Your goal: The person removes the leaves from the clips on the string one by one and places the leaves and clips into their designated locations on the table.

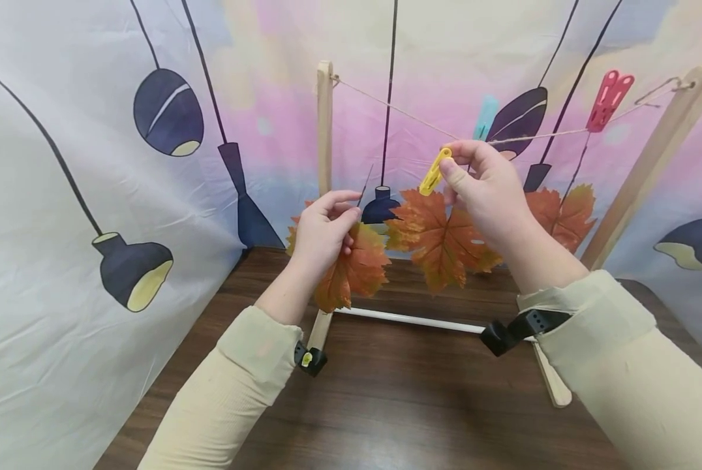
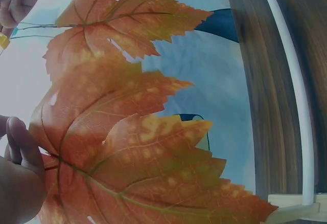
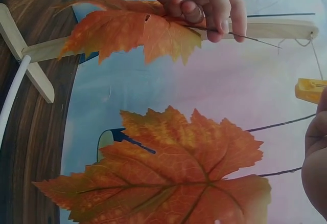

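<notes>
Leaves [image 1: 445, 241]: orange shading to yellow-green, darker veining. Yellow clip [image 1: 435, 173]; pinkish-red clip [image 1: 607, 108]; third clip [image 1: 485, 117] looks light blue, maybe turquoise, partly hidden. Surface [image 1: 398, 391] dark brown, streaky woodgrain. Rod [image 1: 410, 320] white. Posts [image 1: 324, 137] pale beige. Backdrop [image 1: 292, 117] pastel pink, blue, cream, printed with navy-and-yellow lamps [image 1: 167, 114].

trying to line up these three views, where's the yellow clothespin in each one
Head: the yellow clothespin is above and right of centre, pinched by the right hand.
Left wrist: only a sliver of it at the left edge, upper part.
Right wrist: at the right edge, slightly above mid-height, partly cut off.
Shared landmark: the white rod.
</notes>
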`<state>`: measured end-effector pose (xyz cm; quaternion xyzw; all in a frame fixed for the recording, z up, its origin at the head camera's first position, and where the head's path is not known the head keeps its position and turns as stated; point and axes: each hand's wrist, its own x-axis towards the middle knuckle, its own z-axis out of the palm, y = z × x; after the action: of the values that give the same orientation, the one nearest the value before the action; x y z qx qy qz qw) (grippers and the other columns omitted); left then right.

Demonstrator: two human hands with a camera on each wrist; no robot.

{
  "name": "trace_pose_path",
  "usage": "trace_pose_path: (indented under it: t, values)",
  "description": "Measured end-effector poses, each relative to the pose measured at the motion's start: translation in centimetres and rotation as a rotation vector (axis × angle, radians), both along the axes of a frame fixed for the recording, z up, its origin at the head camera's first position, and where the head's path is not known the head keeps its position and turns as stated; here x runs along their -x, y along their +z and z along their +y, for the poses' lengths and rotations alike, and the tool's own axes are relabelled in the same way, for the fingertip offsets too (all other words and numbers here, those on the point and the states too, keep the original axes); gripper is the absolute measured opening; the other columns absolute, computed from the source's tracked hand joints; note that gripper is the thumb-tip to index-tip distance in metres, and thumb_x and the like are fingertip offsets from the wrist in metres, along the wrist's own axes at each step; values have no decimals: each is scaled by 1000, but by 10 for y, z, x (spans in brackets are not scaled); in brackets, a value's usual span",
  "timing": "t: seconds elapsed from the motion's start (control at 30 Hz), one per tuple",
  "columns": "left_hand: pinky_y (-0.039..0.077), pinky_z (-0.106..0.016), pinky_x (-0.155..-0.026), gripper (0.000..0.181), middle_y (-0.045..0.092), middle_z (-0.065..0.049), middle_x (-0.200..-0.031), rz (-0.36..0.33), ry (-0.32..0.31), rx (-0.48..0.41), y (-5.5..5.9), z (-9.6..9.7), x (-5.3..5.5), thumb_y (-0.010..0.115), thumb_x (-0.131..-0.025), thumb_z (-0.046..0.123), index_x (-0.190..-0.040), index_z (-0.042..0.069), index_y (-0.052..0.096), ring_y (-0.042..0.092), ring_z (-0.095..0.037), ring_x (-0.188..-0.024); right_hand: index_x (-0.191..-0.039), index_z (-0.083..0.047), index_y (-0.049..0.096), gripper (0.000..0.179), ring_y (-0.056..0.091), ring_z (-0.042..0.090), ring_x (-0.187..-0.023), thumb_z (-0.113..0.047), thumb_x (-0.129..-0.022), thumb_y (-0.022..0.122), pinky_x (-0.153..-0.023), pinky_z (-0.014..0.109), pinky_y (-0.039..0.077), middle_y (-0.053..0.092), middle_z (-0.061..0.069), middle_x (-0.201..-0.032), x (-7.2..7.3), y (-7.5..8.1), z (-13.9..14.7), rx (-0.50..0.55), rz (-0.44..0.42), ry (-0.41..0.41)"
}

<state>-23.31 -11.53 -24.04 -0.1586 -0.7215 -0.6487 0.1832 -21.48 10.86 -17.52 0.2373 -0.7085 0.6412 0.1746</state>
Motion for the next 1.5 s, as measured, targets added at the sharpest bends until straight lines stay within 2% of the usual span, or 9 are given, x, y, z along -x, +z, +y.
trace_pose_path:
  t: [0.1,0.23,0.43,0.53,0.67,0.87,1.2,1.33,1.5]
  values:
    - [48,-27,-44,26,62,-9,-94,-12,9,7,-2,-3,0,61,-91,10,-116,13,66,50,-15,-47,-114,-2,54,22,48,14,-57,-12,-94,57,-57,19,47,51,8,-94,1,-4,1,20,-7,3]
    - [48,-27,-45,26,63,-8,-93,-32,21,8,-6,-7,-1,62,-91,10,-116,14,66,51,-16,-47,-114,-4,55,23,49,14,-58,-15,-94,56,-58,20,48,51,8,-93,2,-9,4,-17,1,-25]
    - [48,-26,-45,26,63,-13,-96,-46,28,0,-13,-13,-1,62,-91,12,-116,15,66,50,-15,-47,-114,-7,55,23,51,13,-59,-19,-95,56,-60,21,49,55,6,-90,4,-20,11,-60,-12,-51]
    - [48,-25,-44,26,62,-14,-97,-44,30,-7,-17,-15,-1,62,-91,12,-117,15,66,50,-15,-46,-114,-8,55,23,51,12,-60,-20,-94,57,-60,20,49,56,4,-92,4,-26,14,-28,-31,-39]
    - [47,-25,-43,27,61,-9,-93,-42,44,4,-22,-17,-2,61,-91,12,-118,15,65,49,-14,-46,-112,-8,55,21,51,12,-60,-18,-93,59,-57,19,48,54,6,-92,4,-34,17,44,-53,-19]
    - [45,-25,-42,27,61,-7,-92,-44,70,30,-28,-20,-2,62,-92,15,-118,16,65,48,-14,-45,-110,-10,56,20,50,11,-60,-19,-93,60,-58,20,47,54,4,-91,0,-46,21,80,-72,-4]
    - [40,-25,-40,24,58,-6,-86,-1,120,33,-35,-22,-5,62,-91,15,-115,16,67,44,-14,-42,-113,-4,54,27,50,12,-63,-21,-94,58,-60,20,47,56,3,-91,-1,-58,20,34,-79,31]
    - [39,-24,-40,24,57,-6,-88,10,125,27,-37,-23,-6,61,-91,13,-114,15,67,44,-13,-43,-117,-1,52,32,50,12,-63,-23,-94,57,-60,21,47,55,3,-91,0,-61,21,-11,-65,8]
    - [38,-22,-40,25,56,-6,-89,-21,140,18,-41,-26,-6,62,-91,12,-115,14,67,43,-12,-43,-117,-1,53,33,51,12,-62,-25,-95,56,-61,23,47,55,3,-90,0,-66,21,-42,-68,-15]
